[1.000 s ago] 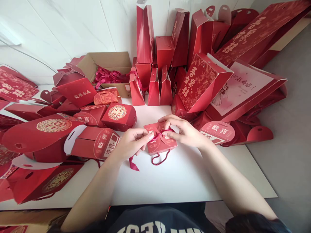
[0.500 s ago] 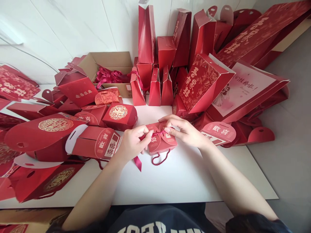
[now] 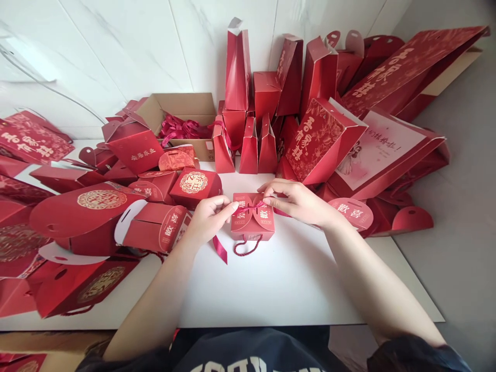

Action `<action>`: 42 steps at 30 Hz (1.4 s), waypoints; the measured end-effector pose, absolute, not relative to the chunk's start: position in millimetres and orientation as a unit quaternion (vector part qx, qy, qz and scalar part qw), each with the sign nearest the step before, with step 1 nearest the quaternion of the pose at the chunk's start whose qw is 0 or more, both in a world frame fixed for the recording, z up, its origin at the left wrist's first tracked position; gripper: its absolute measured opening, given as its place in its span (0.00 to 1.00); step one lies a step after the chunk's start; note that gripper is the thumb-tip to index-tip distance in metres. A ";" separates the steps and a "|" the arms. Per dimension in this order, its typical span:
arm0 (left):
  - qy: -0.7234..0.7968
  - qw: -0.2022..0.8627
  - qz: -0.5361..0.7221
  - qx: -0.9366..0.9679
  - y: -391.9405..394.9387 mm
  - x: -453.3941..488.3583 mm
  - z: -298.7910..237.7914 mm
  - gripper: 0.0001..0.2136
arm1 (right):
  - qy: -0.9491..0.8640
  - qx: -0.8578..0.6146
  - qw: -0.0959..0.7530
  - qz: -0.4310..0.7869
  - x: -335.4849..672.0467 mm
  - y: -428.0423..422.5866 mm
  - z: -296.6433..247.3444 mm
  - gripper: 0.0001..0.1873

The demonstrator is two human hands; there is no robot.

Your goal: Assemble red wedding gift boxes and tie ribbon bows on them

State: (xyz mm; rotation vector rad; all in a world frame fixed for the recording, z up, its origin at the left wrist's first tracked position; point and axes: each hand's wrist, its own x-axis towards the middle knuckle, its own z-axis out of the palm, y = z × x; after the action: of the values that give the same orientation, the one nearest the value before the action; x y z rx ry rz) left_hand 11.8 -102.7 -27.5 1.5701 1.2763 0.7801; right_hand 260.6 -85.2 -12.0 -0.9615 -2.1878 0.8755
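Squarely in front of the person, near the middle of the white bench [image 3: 271, 289], stands a small red favour box [image 3: 252, 227]. Its two rounded top flaps are folded together, and a twisted cord handle [image 3: 248, 249] loops from its near side onto the bench. A thin ribbon [image 3: 251, 206] runs across the top where the flaps meet. The left hand [image 3: 209, 217] has thumb and forefinger closed on the ribbon at the box's left edge, the other fingers curled in, and a loose tail of ribbon drops from it to the bench. The right hand [image 3: 298, 201] pinches the other end just past the right edge, its remaining fingers loosely spread over the box's far corner. The work looks roughly midway: the box is shaped and shut and the ribbon is laid and drawn taut between the hands. No bow loops show, though, so the tie itself seems unfinished; whether a first knot is already crossed is too small to tell. To the left lie many folded boxes [image 3: 153, 227] on their sides. Behind stand upright red bags [image 3: 250, 147], a large gift bag [image 3: 321, 134] and a cardboard carton [image 3: 176, 106] holding spare ribbons [image 3: 182, 126].
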 end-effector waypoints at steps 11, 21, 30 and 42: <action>0.495 0.496 0.315 0.640 -103.1 17.2 -30.2 0.15 | -0.867 -0.369 0.202 0.267 242.5 -86.8 23.4 0.08; 0.508 0.448 0.299 0.672 -107.2 18.6 -28.7 0.13 | -0.865 -0.405 0.141 0.262 232.6 -88.3 11.2 0.04; 0.517 0.420 0.321 0.673 -110.5 25.3 -32.9 0.13 | -0.873 -0.370 0.166 0.269 231.3 -83.8 6.8 0.05; 0.523 0.453 0.302 0.656 -110.6 22.4 -30.0 0.12 | -0.855 -0.386 0.114 0.326 254.5 -82.4 17.5 0.04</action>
State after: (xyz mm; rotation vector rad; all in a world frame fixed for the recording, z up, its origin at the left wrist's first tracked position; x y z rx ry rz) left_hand 22.4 -110.6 -30.0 1.6202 1.2917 0.7455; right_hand 254.5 -82.4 17.5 -1.1311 -2.5088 0.9569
